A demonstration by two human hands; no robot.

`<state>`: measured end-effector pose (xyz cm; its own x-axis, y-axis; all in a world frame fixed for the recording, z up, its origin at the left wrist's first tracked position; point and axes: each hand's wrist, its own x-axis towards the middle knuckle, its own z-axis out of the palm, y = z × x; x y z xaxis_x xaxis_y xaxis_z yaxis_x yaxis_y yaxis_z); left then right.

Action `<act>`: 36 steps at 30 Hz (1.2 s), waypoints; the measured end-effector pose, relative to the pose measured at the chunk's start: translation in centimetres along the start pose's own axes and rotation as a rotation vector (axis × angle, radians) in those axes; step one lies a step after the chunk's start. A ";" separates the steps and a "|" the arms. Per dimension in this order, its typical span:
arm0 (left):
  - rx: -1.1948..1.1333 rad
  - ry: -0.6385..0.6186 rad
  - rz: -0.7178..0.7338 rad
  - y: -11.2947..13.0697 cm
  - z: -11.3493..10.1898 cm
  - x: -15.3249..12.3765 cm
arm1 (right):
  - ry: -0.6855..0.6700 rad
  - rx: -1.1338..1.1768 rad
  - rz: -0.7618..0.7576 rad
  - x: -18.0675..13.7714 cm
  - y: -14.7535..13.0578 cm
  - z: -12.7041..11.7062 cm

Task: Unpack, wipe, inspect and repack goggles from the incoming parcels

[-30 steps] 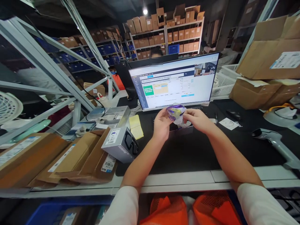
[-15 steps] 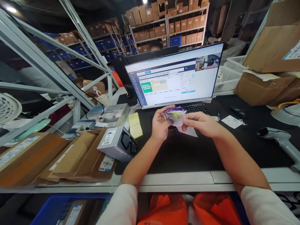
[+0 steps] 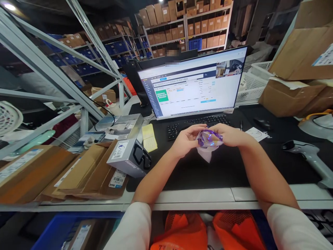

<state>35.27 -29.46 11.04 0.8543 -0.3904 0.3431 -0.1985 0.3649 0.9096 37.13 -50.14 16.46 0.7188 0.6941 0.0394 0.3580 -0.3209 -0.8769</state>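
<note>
Between my hands is a shiny, purple-tinted curved piece (image 3: 210, 136) that looks like a glasses lens. My left hand (image 3: 184, 141) grips its left end with bent fingers. My right hand (image 3: 231, 134) is closed around the right end. A thin whitish sheet or pouch (image 3: 205, 155) hangs below the piece; whether it wraps it I cannot tell. Both hands are over the black desk mat, just in front of the keyboard (image 3: 173, 131). To the left stands a grey box (image 3: 130, 159) with dark sports glasses pictured on its side.
A monitor (image 3: 192, 93) stands behind the keyboard. Opened cardboard boxes (image 3: 85, 173) and a yellow note pad (image 3: 149, 138) lie left. On the right are a barcode scanner (image 3: 304, 152), a mouse (image 3: 264, 124), a white paper (image 3: 256, 134) and stacked cartons (image 3: 307, 52). Orange bags (image 3: 187, 231) sit below the desk edge.
The purple piece has shifted right and a little down, turning its glossy face toward me. My left hand moved right with it; my right hand changed its hold to the right end.
</note>
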 end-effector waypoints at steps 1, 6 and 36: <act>-0.009 0.026 -0.043 0.0 -0.2 0.1 | 0.069 0.109 -0.033 0.3 0.2 0.2; 0.113 0.031 -0.150 0.5 -1.5 0.5 | 0.390 0.465 -0.077 1.8 1.4 1.2; 0.976 0.401 0.608 3.4 -1.3 -1.9 | 0.222 -0.034 -0.231 1.3 1.2 1.9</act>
<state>33.57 -26.31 13.19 0.5497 -0.0251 0.8350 -0.7485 -0.4587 0.4789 37.38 -48.46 14.53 0.7271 0.5947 0.3429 0.5442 -0.1948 -0.8161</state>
